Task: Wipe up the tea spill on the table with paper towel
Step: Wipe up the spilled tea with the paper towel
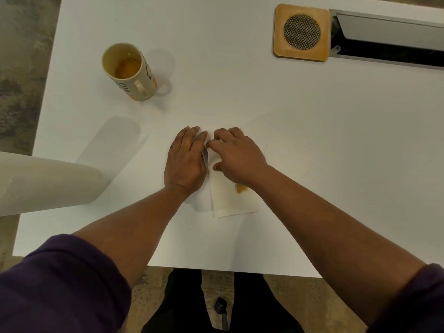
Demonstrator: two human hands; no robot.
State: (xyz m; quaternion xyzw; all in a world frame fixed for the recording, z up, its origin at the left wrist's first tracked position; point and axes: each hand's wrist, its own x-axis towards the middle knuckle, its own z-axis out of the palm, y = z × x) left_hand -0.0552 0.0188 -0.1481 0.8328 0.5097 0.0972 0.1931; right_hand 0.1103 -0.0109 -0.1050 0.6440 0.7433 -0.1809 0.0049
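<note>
A folded white paper towel (228, 200) with an orange-brown tea stain (241, 188) lies flat on the white table (240, 97) in front of me. My left hand (186, 162) presses palm-down on the towel's left part. My right hand (236, 156) rests on its upper part, fingertips pinching the far edge beside my left fingers. A faint wet smear (288, 159) shows on the table to the right of the towel. A beige mug (129, 72) holding a little tea stands at the back left.
A paper towel roll (48, 183) stands at the near left edge. A wooden square with a metal mesh disc (302, 32) and a grey cable slot (389, 39) sit at the back right. The floor lies beyond the table's left and near edges.
</note>
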